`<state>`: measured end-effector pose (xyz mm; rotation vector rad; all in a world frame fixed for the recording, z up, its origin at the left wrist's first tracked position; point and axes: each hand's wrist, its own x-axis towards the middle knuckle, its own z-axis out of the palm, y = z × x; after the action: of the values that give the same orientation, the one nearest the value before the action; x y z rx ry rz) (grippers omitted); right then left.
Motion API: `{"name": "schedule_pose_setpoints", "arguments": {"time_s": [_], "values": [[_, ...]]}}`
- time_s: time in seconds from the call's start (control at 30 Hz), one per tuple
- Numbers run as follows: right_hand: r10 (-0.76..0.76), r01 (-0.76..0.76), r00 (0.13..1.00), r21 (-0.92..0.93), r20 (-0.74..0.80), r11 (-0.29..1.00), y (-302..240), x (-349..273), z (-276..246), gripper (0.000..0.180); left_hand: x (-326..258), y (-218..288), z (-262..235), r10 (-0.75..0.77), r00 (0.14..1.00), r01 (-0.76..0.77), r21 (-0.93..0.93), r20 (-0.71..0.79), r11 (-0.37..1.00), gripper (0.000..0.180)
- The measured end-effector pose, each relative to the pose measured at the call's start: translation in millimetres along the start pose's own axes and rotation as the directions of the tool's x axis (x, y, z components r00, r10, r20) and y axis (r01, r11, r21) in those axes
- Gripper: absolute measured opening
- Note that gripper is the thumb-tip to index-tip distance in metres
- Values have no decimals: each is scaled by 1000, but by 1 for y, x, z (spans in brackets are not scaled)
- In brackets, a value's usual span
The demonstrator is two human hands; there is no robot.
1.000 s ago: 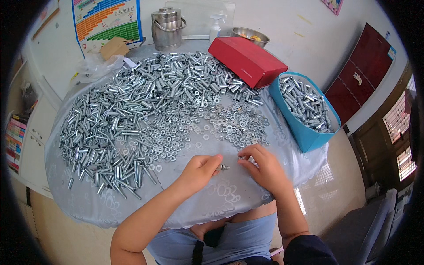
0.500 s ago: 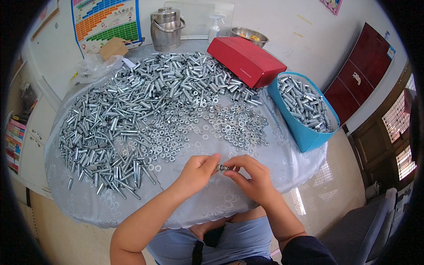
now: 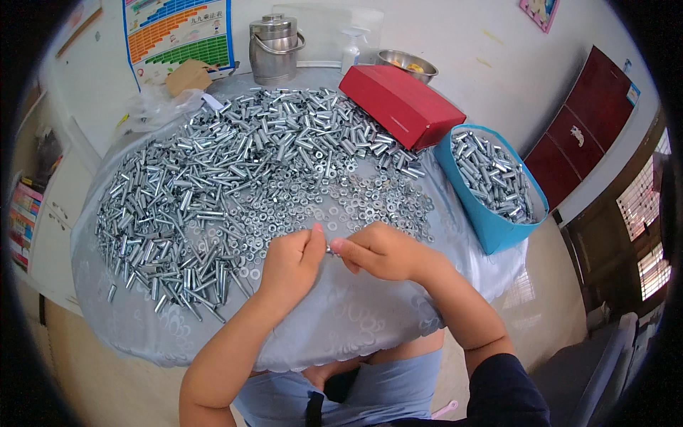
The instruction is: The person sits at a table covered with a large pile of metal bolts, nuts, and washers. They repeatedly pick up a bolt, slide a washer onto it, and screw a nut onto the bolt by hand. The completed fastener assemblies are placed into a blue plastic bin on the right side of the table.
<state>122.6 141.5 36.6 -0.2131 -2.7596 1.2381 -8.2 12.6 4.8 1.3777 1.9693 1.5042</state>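
Observation:
My left hand (image 3: 288, 262) is closed in a fist, thumb on top, over the near side of the table. Just to its right, my right hand (image 3: 380, 250) pinches with thumb and fingers. Between the two, a short piece of a small metal bolt (image 3: 329, 250) shows; both hands grip it and most of it is hidden. Right beyond the hands lie many loose nuts and washers (image 3: 384, 203). Farther back and to the left spreads a big heap of silvery metal tubes and rods (image 3: 206, 171).
A blue fabric bin (image 3: 491, 231) full of metal pieces stands at the table's right edge, beside a red box (image 3: 402, 103). At the back are a steel lidded pail (image 3: 274, 53), a spray bottle (image 3: 351, 51), a metal bowl (image 3: 430, 70) and a plastic bag (image 3: 156, 110).
Both hands have moved a little left and away from me with the bolt. My right hand has turned and closed more over it, so less of the bolt shows.

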Motion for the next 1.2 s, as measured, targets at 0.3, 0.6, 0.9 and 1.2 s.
{"name": "schedule_pose_setpoints", "arguments": {"time_s": [0.3,0.6,0.9,1.2], "values": [[-220,256,939,109,-264,961,17,6,17,30,-3,4,4,-35,999,35,32,14,999,37],[-190,198,977,80,-100,977,9,-1,10,24,-1,-4,7,-65,997,66,11,-31,998,40],[-169,191,968,105,-184,976,15,0,14,33,-3,-3,9,-17,1000,17,-7,-5,1000,40],[-195,202,976,55,-101,978,12,-1,8,27,-2,-1,10,-46,999,46,2,-8,999,39]]}}
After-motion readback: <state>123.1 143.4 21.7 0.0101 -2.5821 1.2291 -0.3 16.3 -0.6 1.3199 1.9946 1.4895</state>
